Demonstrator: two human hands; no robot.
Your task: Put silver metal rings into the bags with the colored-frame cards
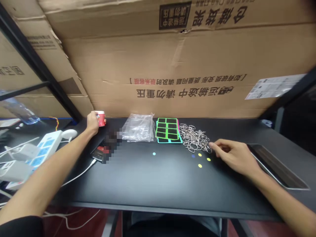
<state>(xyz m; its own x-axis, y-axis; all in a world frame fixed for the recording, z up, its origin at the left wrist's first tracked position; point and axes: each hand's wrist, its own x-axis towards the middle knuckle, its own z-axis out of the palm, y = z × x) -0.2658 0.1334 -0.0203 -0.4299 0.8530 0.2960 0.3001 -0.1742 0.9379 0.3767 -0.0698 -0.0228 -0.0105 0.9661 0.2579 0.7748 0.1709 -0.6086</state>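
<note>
My left hand grips a small red-and-white cup at the far edge of the black desk. My right hand lies low on the desk, its fingertips at the edge of a loose pile of silver metal rings. It appears to hold nothing. Left of the pile lie green-and-black label sheets with cyan and pink edges, then a crumpled clear plastic bag. Small yellow dots and a blue dot sit near my right hand.
A pixelated patch hides part of the desk beside a dark device with a white cable. Left of the desk are a white power strip, a white mouse and a plastic bottle. Cardboard stands behind; a dark slotted panel lies right.
</note>
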